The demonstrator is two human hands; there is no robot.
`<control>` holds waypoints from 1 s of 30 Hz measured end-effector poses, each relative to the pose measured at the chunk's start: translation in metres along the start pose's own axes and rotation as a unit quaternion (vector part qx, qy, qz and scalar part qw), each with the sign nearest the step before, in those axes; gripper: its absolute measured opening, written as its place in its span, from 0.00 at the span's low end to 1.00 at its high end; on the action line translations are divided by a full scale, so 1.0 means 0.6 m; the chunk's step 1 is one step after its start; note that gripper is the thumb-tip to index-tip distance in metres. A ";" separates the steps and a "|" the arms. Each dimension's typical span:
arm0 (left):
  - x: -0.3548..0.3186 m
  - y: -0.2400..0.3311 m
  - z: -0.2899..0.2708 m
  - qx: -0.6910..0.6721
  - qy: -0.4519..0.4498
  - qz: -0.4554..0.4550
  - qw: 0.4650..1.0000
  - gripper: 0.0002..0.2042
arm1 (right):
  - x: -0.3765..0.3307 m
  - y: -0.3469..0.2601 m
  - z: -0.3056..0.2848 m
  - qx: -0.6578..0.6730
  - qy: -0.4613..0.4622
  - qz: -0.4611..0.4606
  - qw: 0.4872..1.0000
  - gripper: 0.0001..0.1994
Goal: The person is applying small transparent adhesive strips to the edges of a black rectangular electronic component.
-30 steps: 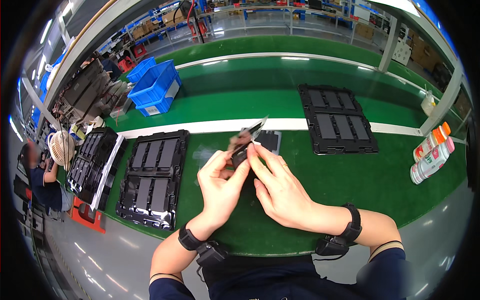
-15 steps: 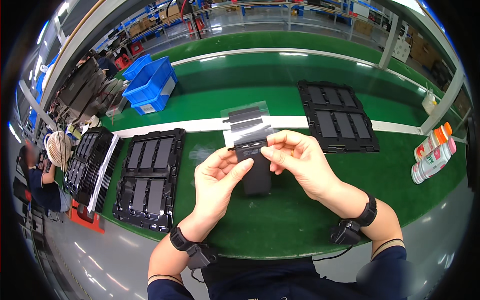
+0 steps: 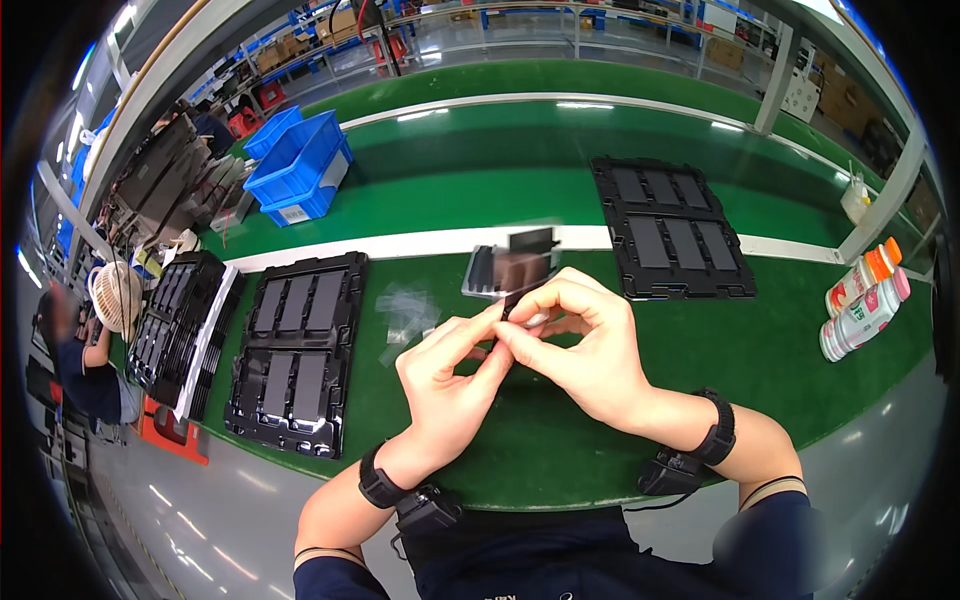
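Note:
Just left of the table's middle, my left hand (image 3: 450, 375) is closed, thumb and forefinger pinching the lower edge of a thin black rectangular piece (image 3: 522, 268) that looks like a flat battery. My right hand (image 3: 590, 350) pinches the same edge, its fingertips touching those of the left. The piece stands tilted up above my fingers, its top smeared by motion. Behind it lie clear film strips with dark bands (image 3: 482, 270). Crumpled clear film (image 3: 410, 315) is on the green table to the left of my hands.
A black tray (image 3: 345, 345) of dark flat pieces lies at left, beside stacked trays (image 3: 175, 320). Another filled tray (image 3: 628, 262) sits at far right. Blue bins (image 3: 300, 175) stand behind; two bottles (image 3: 865, 310) stand at the right edge. A person (image 3: 85, 350) works at far left.
The black piece has been tilted up from lying toward me, with its printed face turned out of sight. My hands have come closer together, and the film strips now lie apart behind it.

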State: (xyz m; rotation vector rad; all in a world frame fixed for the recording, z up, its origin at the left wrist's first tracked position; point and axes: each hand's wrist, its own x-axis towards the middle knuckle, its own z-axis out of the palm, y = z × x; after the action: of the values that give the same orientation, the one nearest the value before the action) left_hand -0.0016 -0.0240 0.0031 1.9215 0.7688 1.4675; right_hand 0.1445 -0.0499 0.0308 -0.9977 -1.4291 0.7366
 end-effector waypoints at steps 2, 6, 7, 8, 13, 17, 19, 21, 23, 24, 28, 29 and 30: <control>0.004 0.006 0.002 0.007 -0.003 -0.002 1.000 0.16 | 0.000 0.001 -0.002 0.015 0.017 0.004 1.000 0.06; 0.003 0.006 0.006 -0.025 0.000 -0.061 0.998 0.14 | 0.001 0.005 -0.009 0.030 0.015 0.029 0.999 0.04; 0.002 0.004 0.007 -0.058 0.007 -0.095 0.994 0.13 | 0.001 0.007 -0.009 0.026 0.011 0.032 0.999 0.04; 0.001 0.003 0.007 -0.057 0.006 -0.096 0.994 0.13 | 0.001 0.009 -0.009 0.026 0.012 0.033 0.999 0.04; -0.001 0.001 0.007 -0.098 0.004 -0.126 0.987 0.10 | 0.001 0.016 -0.006 0.040 0.017 0.026 0.999 0.03; -0.004 -0.001 0.004 -0.093 0.001 -0.129 0.987 0.10 | 0.000 0.021 0.001 0.050 0.020 0.032 0.998 0.03; -0.005 0.002 0.003 -0.077 -0.007 -0.117 0.990 0.10 | -0.003 0.024 0.002 0.083 0.015 0.033 0.996 0.03; -0.004 0.006 0.005 -0.067 -0.007 -0.101 0.993 0.10 | -0.003 0.029 -0.003 0.078 -0.002 0.025 0.997 0.04; -0.004 0.006 0.008 -0.059 -0.001 -0.086 0.995 0.10 | -0.005 0.029 -0.009 0.066 -0.014 0.030 0.997 0.04; 0.000 0.007 0.010 -0.028 -0.008 -0.071 0.997 0.10 | -0.005 0.029 -0.010 0.065 -0.005 0.029 0.997 0.05; 0.006 0.006 0.007 0.044 -0.008 -0.017 0.999 0.10 | 0.006 0.026 -0.015 0.062 0.002 0.058 0.996 0.11; 0.010 0.013 0.000 0.086 -0.025 -0.034 0.995 0.10 | 0.012 0.015 -0.019 0.036 0.019 0.031 0.999 0.14; 0.013 0.017 -0.006 0.105 -0.029 -0.035 0.993 0.11 | 0.018 -0.003 -0.024 0.012 0.029 0.001 0.999 0.16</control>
State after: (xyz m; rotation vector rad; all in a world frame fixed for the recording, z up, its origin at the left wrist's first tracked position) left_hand -0.0023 -0.0248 0.0165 2.0586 0.9870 1.3279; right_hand 0.1589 -0.0425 0.0389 -0.9940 -1.3656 0.7186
